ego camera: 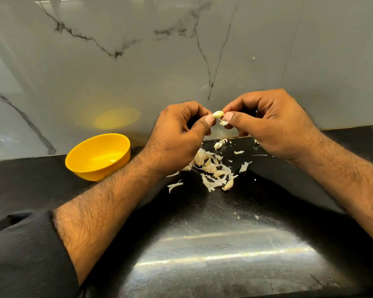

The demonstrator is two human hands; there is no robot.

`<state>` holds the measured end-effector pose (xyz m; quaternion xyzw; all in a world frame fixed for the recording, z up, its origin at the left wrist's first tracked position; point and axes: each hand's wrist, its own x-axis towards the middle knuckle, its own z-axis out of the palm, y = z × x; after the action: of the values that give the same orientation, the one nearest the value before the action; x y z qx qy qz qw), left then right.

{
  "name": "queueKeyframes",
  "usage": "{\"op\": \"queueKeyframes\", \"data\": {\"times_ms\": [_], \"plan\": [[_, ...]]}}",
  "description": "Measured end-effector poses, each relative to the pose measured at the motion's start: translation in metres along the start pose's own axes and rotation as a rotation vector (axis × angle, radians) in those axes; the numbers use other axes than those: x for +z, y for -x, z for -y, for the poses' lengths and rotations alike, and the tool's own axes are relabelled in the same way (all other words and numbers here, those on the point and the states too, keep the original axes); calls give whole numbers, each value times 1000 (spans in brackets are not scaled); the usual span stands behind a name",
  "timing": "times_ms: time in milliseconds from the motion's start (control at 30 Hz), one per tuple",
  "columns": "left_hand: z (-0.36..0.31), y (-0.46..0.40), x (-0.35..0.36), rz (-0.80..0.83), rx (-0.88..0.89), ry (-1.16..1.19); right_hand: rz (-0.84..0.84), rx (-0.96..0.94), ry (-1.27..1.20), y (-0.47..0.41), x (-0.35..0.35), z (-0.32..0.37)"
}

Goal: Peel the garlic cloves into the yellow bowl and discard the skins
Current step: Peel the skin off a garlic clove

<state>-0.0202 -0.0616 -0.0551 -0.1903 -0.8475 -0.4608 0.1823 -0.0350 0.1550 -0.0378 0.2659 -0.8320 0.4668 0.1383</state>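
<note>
Head view: both hands are up above the black counter (pixel 202 244) — the left hand (pixel 179 134) and right hand (pixel 267 125) pinch one garlic clove (pixel 218 114) between thumbs and fingertips, a scrap of skin (pixel 223 122) dangling. Below them lies a pile of cloves and skins (pixel 213 171). The yellow bowl (pixel 97 157) sits left, by the marble wall (pixel 181 50).

Yellow bowl (pixel 97 157) at nine o'clock, glossy black counter (pixel 202 244), pale cream garlic skins (pixel 213 175), grey wall (pixel 138 72) veined black at twelve
</note>
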Motion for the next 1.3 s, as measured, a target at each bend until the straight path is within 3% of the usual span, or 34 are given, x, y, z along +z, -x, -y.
{"op": "queueKeyframes", "data": {"times_ms": [400, 733, 967, 1300], "plan": [[-4, 2, 3, -22, 71, -210, -4, -90, 222, 1, 3, 2], [-4, 2, -3, 201, -2, 205, -16, -31, 36, 0, 2, -1], [-3, 0, -8, 189, -35, 365, -29, -5, 45, -2, 0, -5], [3, -1, -6, 44, 45, -16, -61, 27, -52, -2, -3, -5]]}}
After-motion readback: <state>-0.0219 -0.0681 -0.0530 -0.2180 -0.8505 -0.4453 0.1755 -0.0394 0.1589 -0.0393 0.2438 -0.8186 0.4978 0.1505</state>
